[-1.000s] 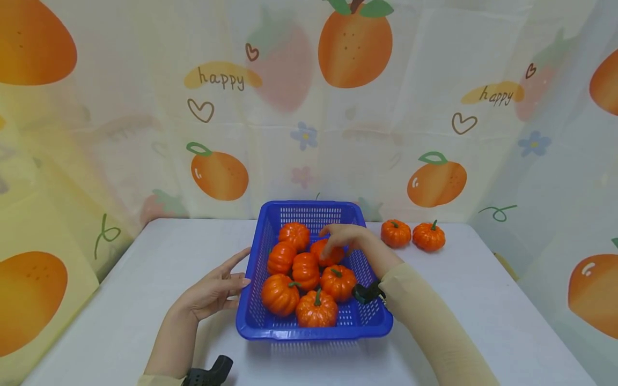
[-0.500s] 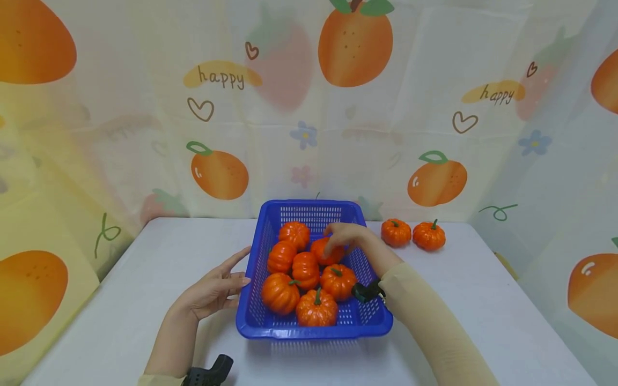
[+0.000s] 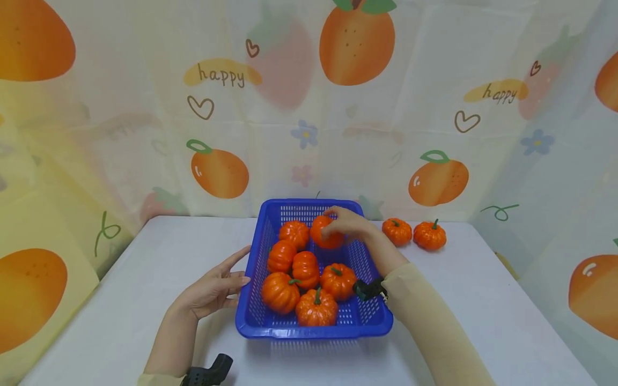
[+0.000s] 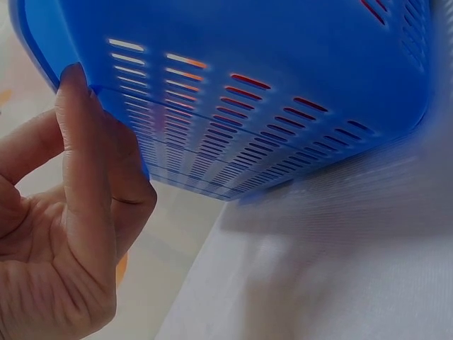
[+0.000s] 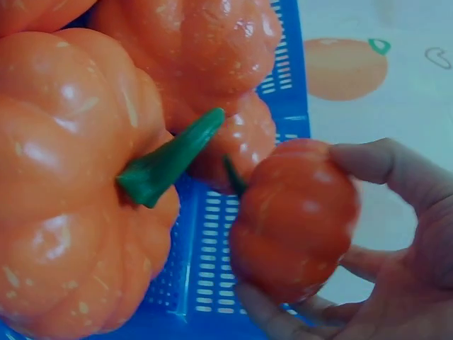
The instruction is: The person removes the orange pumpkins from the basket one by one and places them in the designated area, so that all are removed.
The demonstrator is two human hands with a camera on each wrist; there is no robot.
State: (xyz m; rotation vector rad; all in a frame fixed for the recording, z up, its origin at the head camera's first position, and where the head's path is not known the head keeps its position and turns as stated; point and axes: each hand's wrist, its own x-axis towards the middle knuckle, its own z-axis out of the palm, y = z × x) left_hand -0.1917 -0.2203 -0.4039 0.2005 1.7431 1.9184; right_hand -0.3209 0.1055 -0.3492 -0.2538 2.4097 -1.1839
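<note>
A blue plastic basket (image 3: 314, 333) holds several small orange pumpkins, among them a pumpkin with a green stem (image 3: 317, 308) near its front. My right hand (image 3: 350, 222) grips a small pumpkin (image 3: 327, 234) over the back right part of the basket. In the right wrist view this pumpkin (image 5: 297, 219) sits between the thumb and fingers, its stem pointing left. At the basket's left side, my left hand (image 3: 217, 287) holds the rim, thumb tip on its edge. The left wrist view shows the fingers (image 4: 88, 170) at the rim and the slotted wall (image 4: 283, 64).
Two more pumpkins, one left (image 3: 397, 231) and one right (image 3: 429, 235), stand on the white table (image 3: 463, 289) to the right of the basket. Close behind the table hangs a fruit-patterned curtain (image 3: 362, 145). Black wrist cameras sit on both wrists.
My right hand has lifted its pumpkin up and back from among the others, opening a gap in the basket. My left hand and the basket have stayed in place.
</note>
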